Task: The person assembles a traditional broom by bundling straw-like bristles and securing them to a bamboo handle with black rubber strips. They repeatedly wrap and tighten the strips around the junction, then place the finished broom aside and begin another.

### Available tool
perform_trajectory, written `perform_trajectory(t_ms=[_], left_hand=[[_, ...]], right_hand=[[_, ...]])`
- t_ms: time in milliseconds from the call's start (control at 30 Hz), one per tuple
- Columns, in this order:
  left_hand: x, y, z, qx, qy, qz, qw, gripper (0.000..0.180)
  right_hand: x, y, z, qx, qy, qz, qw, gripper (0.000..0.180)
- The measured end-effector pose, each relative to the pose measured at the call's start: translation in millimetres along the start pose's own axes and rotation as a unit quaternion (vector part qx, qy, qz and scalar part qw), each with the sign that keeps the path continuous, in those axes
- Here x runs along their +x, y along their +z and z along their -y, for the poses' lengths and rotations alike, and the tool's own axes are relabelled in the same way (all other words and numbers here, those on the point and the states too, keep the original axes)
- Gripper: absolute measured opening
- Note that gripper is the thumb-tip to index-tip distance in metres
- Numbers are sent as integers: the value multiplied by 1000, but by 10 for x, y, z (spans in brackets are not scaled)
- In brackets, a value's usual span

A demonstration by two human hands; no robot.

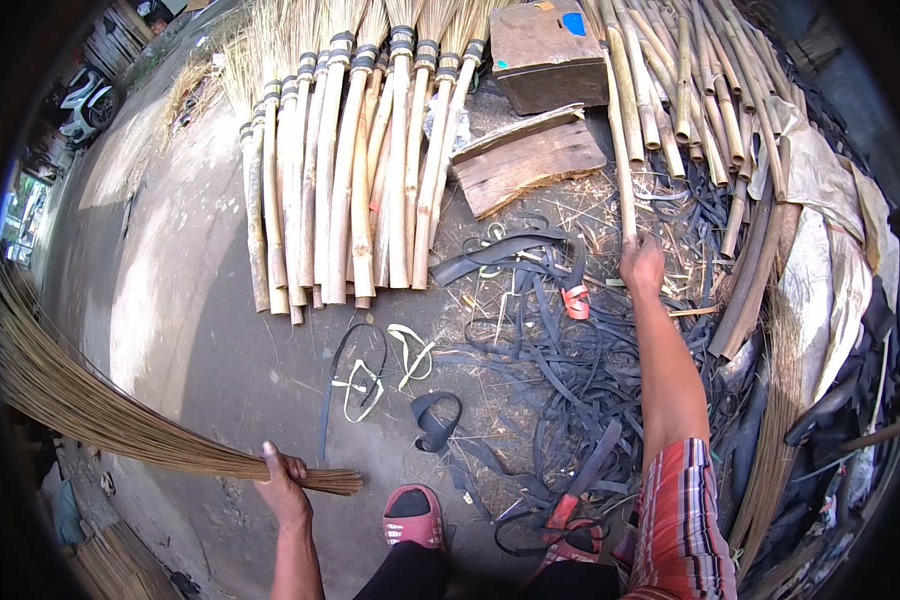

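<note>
My left hand (283,482) is closed around a bundle of thin brown sticks (140,415), close to the bundle's cut end. The long, loose part of the bundle fans away to the far left. My right hand (643,266) is stretched forward and wrapped round the near end of a bamboo pole (620,150). That pole lies along the left side of a pile of bamboo poles (705,80). Beneath my right forearm spreads a tangle of black rubber strips (590,370).
Several stick brooms with bamboo handles (362,190) lie in a row ahead. A wooden block (548,60) and a rough plank (530,165) sit beside them. Near my feet lies a red-handled knife (582,478). Pale sacking (820,250) covers things at right; a motorcycle (92,103) stands far left.
</note>
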State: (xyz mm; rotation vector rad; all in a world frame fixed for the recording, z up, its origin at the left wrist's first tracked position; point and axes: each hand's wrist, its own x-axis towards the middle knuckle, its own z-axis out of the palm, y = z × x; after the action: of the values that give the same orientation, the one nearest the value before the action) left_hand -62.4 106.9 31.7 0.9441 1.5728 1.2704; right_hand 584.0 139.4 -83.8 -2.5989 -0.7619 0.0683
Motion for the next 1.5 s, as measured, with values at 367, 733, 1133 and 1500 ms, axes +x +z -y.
perform_trajectory(t_ms=[367, 733, 1133, 1500], left_hand=[[24, 5, 42, 87, -48, -8, 995, 38], [-185, 127, -21, 11, -39, 51, 998, 38], [-695, -96, -447, -151, -1, 92, 984, 43], [-1184, -585, -581, -250, -26, 58, 966, 45]], right_hand=[[682, -289, 238, -44, 120, 54, 990, 51], [-171, -1588, 386, 452, 28, 140, 881, 26], [-2276, -2376, 302, 253, -116, 17, 960, 50], [-5042, -1691, -315, 76, -204, 431, 876, 57]])
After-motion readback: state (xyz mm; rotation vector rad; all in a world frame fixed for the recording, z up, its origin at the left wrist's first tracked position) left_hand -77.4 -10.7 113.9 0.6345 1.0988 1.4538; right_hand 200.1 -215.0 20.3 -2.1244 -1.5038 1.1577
